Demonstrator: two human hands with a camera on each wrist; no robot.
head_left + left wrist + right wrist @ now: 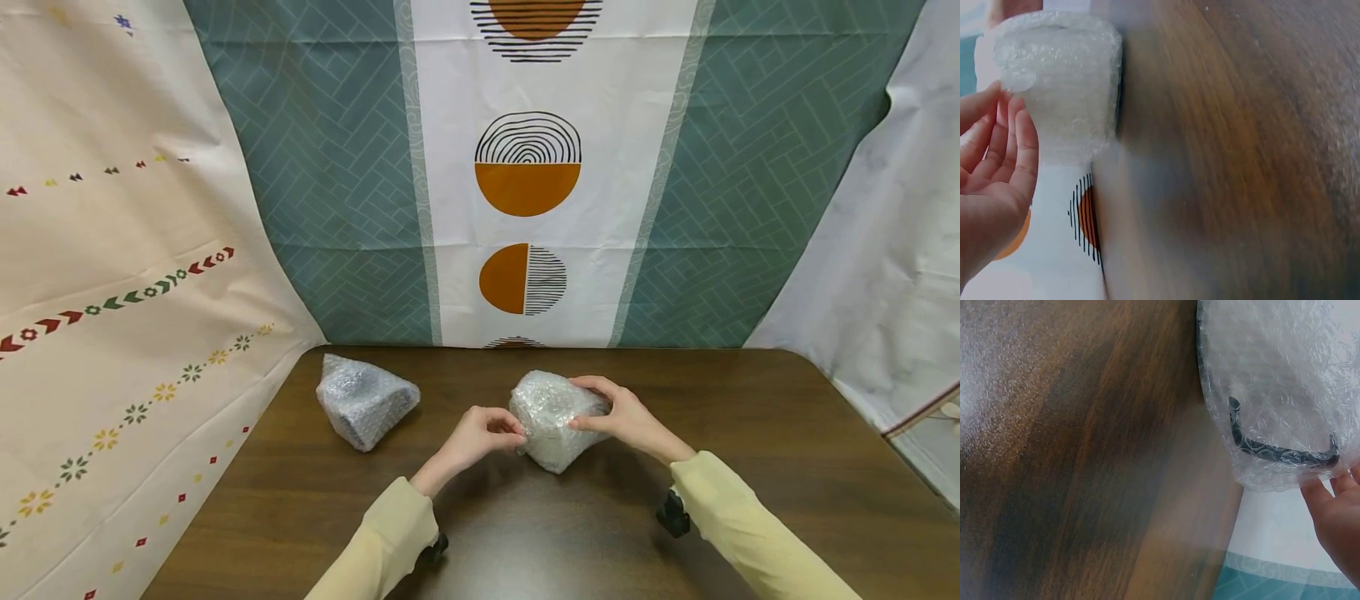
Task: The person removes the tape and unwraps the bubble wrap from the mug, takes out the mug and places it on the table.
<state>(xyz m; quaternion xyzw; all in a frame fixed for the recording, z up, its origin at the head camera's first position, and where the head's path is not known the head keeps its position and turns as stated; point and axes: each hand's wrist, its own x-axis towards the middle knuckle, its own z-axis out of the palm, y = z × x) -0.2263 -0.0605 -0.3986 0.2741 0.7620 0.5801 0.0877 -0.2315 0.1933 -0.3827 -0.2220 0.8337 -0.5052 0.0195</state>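
A bundle wrapped in clear bubble wrap (551,417) sits on the dark wooden table (750,433) in front of me. My right hand (588,404) grips its right side, fingers over the top and thumb on the near face. My left hand (510,432) pinches the wrap at the bundle's left edge. In the left wrist view the fingertips (1013,109) touch the bundle (1063,81). Through the bundle's wrap (1279,381) in the right wrist view shows a dark curved rim, with my right hand (1335,487) at its lower edge.
A second bubble-wrapped bundle (365,400), greyer inside, lies at the table's far left corner. Patterned cloths (525,183) hang behind and to both sides of the table. The table's back edge lies just beyond the bundles.
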